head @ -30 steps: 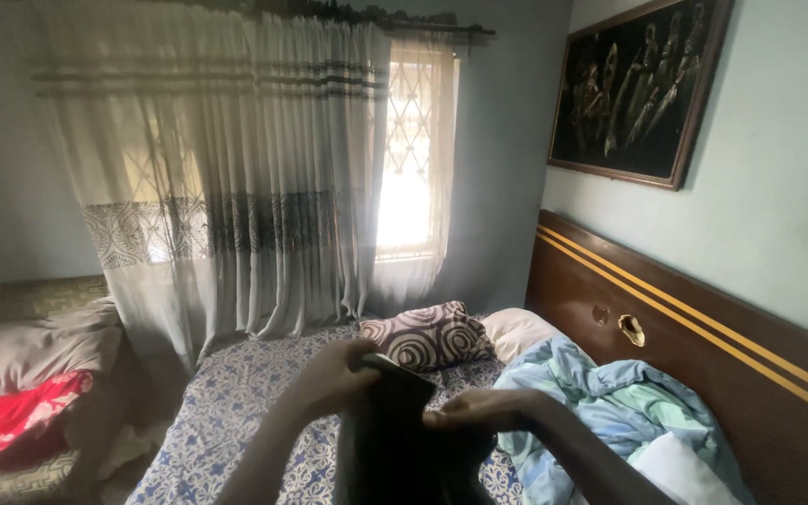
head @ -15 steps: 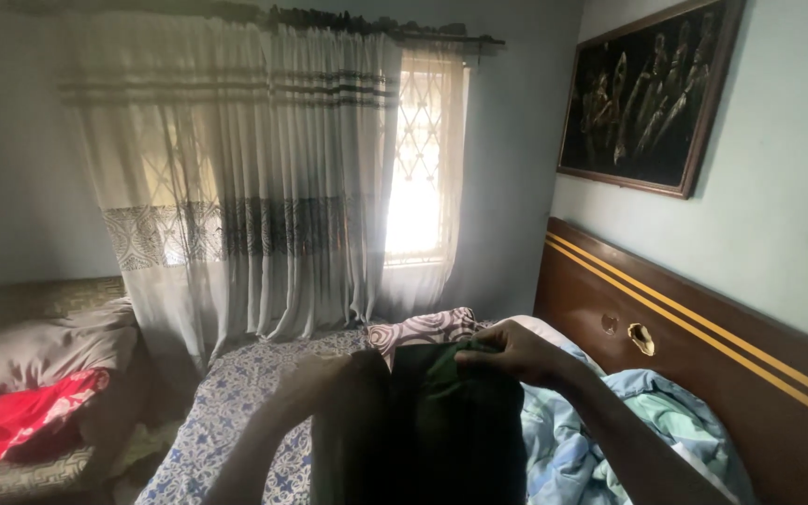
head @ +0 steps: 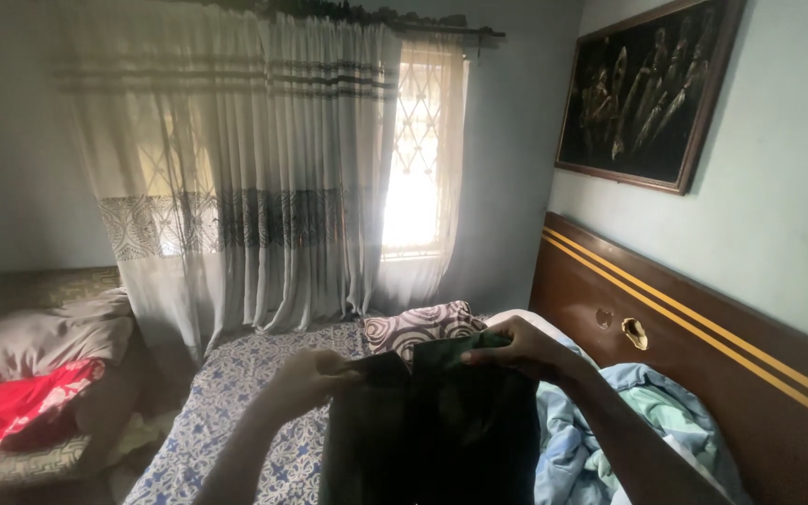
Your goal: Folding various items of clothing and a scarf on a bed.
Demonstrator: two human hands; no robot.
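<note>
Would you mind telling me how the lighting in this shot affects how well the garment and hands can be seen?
Head view: the window is blown out and backlights the scene; the dark garment reads as near-black with little fold detail, and the left hand and right hand sit in shadow, their edges soft.

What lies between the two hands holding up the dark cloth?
In the head view, only the top edge of the dark green cloth spans from the left hand to the right hand; the patterned pillow shows behind it.
</note>
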